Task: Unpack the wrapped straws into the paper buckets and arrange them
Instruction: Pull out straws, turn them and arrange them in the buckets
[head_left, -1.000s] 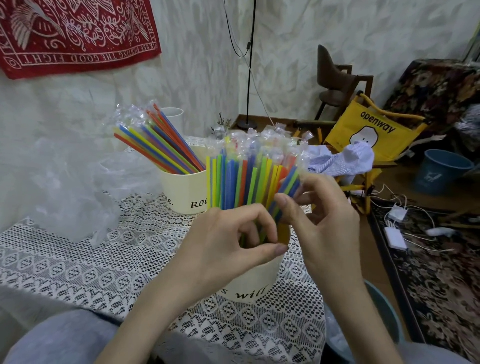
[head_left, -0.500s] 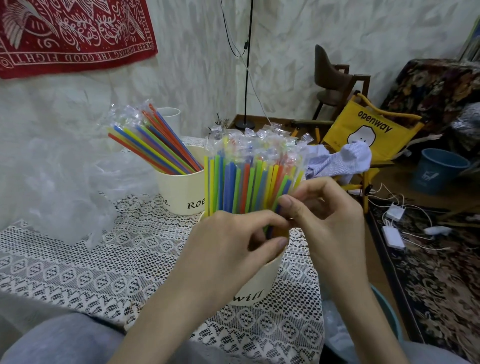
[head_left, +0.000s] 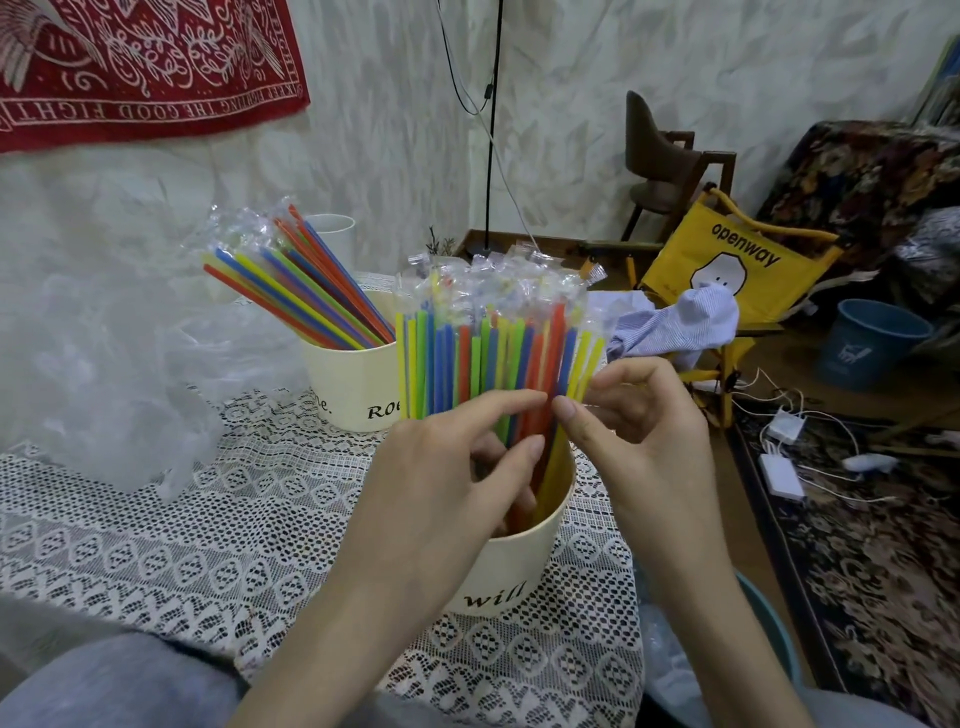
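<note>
Near cream paper bucket (head_left: 511, 566): wrapped coloured plastic straws (head_left: 488, 358) upright.
Your left hand (head_left: 447, 488) and right hand (head_left: 631, 415) both pinch straws.

Support surface: table (head_left: 613, 691) covered by a white lace tablecloth (head_left: 218, 540), edge runs along the right side. Directly on it: near paper bucket (head_left: 511, 566), cream, "will" printed on the wall, standing upright near the right edge, packed with upright wrapped straws (head_left: 483, 358). Far paper bucket (head_left: 353, 387), same cream type, partial lettering "Ro", upright behind and left of the near one, holding straws leaning left (head_left: 296, 291). Crumpled clear plastic sheet (head_left: 104, 374) heaped at the left. White cup (head_left: 332, 228) at the back, base hidden.
</note>
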